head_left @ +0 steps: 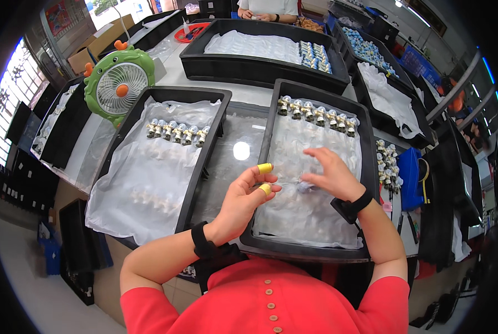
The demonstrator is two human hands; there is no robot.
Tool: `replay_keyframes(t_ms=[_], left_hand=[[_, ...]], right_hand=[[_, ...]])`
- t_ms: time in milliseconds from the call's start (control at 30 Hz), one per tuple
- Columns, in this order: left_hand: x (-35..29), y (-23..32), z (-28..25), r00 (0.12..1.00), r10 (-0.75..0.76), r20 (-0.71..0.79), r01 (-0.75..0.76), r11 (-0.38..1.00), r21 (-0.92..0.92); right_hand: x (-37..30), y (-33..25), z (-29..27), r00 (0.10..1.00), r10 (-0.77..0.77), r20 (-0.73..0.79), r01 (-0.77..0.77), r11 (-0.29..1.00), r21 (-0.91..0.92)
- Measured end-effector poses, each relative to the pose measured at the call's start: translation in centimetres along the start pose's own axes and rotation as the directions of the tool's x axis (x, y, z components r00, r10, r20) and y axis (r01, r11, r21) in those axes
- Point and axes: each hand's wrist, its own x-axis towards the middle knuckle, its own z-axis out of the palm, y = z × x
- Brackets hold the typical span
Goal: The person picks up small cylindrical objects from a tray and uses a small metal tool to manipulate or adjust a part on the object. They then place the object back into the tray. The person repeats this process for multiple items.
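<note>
My left hand (243,197) is over the left edge of the right black tray (277,106), yellow tape on its thumb and one finger. Its thumb and fingers are apart, with nothing visible between them. My right hand (336,175) hovers above the same tray's thin white sheet (310,222), fingers spread and apparently holding nothing. Below its fingertips is a small bluish-white item (304,187), blurred and partly hidden; I cannot tell its kind. Small figurines (320,116) with white heads and dark bases lie in a row at the tray's far end. Fainter shapes show through the sheet.
A second black tray (186,214) on the left holds a row of similar figurines (177,132) on white sheeting. Behind it stands a green fan (101,83). A large tray (196,68) lies across the back. More figurines (389,166) and a blue bin (410,178) sit at right. Another person (268,8) sits opposite.
</note>
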Motion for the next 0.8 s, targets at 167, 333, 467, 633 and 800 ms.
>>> replay_keyframes(t_ms=[167,333,467,633,800], left_hand=[[-0.4,-0.1,-0.4,0.998,0.004,0.070,-0.008,0.998,0.062],[-0.1,-0.6,-0.4,0.993,0.009,0.120,-0.019,0.996,0.088],[-0.2,-0.9,-0.1,0.993,0.035,0.117,-0.044,0.996,0.081],[0.0,-1.1,0.0,0.982,0.077,0.173,-0.084,0.996,0.038],[0.6,-0.8,-0.3,0.988,0.024,0.152,-0.016,0.998,-0.055]], right_hand=[[-0.8,-0.3,0.2,0.952,0.081,0.295,-0.056,0.994,-0.094],[-1.1,1.0,0.7,0.973,0.072,0.220,-0.036,0.986,-0.163],[-0.9,-2.9,-0.8,0.999,0.011,0.035,-0.012,1.000,0.022],[-0.9,-7.2,0.1,0.998,-0.005,-0.066,0.021,0.968,0.249],[-1.2,-7.7,0.7,0.994,-0.017,-0.107,0.051,0.944,0.326]])
